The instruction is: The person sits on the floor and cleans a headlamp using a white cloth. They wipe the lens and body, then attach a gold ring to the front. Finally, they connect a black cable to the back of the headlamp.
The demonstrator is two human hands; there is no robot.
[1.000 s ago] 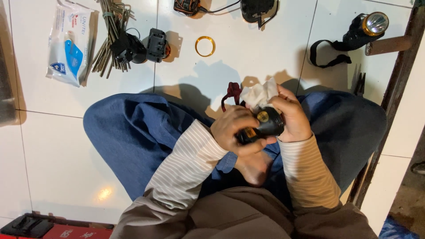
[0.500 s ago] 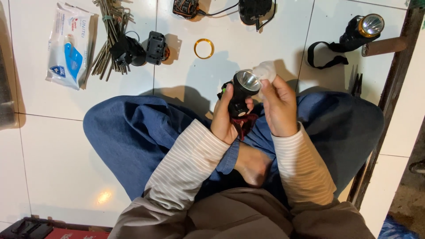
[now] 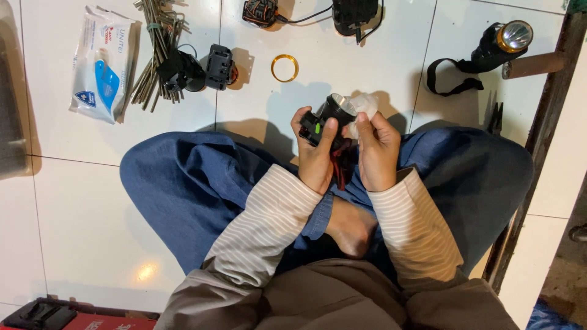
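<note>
I sit cross-legged on a white tiled floor. My left hand point(image 3: 316, 154) grips a small black headlamp body point(image 3: 330, 117) with a green button and a shiny round lens facing away from me. My right hand point(image 3: 377, 150) presses a crumpled white tissue point(image 3: 365, 105) against the lens side. Red wires point(image 3: 340, 165) hang from the lamp between my hands, above my blue-trousered lap.
On the tiles lie a gold ring point(image 3: 285, 68), black lamp parts point(image 3: 195, 68), a bundle of metal rods point(image 3: 156, 52), a wet-wipe packet point(image 3: 101, 64), a black torch with strap point(image 3: 489, 52), pliers point(image 3: 495, 118) and wired parts point(image 3: 306, 12). A dark wooden edge point(image 3: 538, 165) runs at right.
The lamp has been lifted from my lap and turned so its lens points away. Both hands rose with it, and the tissue now rests against the lens.
</note>
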